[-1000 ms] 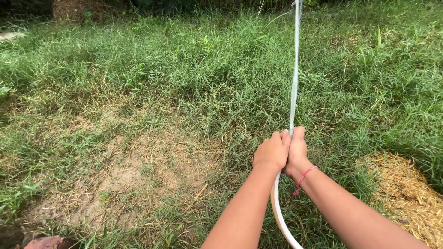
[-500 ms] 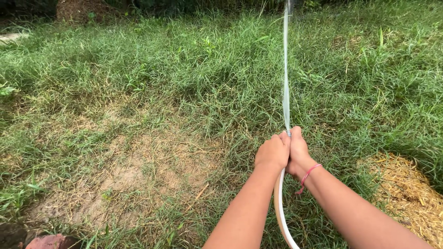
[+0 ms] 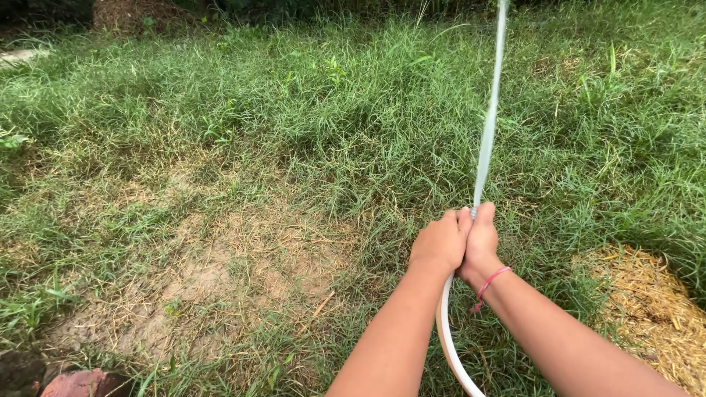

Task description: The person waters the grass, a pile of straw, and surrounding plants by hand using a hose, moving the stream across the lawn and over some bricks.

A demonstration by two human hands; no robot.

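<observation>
My left hand [image 3: 440,242] and my right hand [image 3: 482,242] are pressed together, both clasped around the end of a white hose [image 3: 445,334]. The hose curves down between my forearms and leaves the view at the bottom. A thin jet of water [image 3: 489,117] shoots from between my thumbs up and away over the grass, leaning slightly right, and runs out of the top of the view. A red string bracelet [image 3: 487,283] sits on my right wrist.
Thick green grass [image 3: 353,110] covers the ground ahead. A bare patch of dry soil [image 3: 213,272] lies at the lower left. Yellow straw [image 3: 654,309] is piled at the lower right. A reddish stone [image 3: 81,384] sits at the bottom left corner.
My hands have shifted slightly to the right and the water jet now leans right instead of pointing nearly straight up the view.
</observation>
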